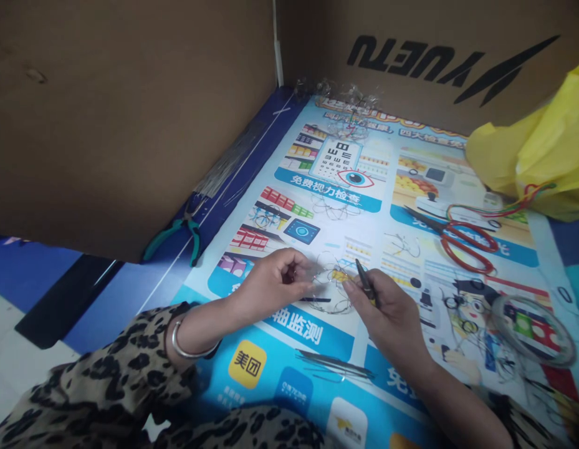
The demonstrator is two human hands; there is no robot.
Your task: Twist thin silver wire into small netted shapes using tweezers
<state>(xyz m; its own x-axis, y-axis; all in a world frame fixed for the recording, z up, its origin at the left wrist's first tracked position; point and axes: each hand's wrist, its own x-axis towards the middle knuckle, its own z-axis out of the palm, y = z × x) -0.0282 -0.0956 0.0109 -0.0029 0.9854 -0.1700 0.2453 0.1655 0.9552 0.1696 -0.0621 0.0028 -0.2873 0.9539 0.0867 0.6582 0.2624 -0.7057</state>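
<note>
My left hand (277, 277) is closed in a pinch at the left edge of a looped thin-wire shape (333, 302), which looks like a flower of wire petals. My right hand (394, 305) pinches the right side of this shape near its small yellow part (339, 275). The same hand also holds a slim dark pointed tool (364, 280), its tip up; its exact kind I cannot make out. Just below the hands, several dark wire strips (336, 365) lie on the printed poster (252, 324).
Green-handled pliers (193, 240) lie left, by a bundle of straight wires (228, 162). Red-handled scissors (467, 243), a yellow bag (518, 149) and a wire coil (569, 355) are at right. Wire shapes (349, 128) stand near the cardboard walls (130, 112).
</note>
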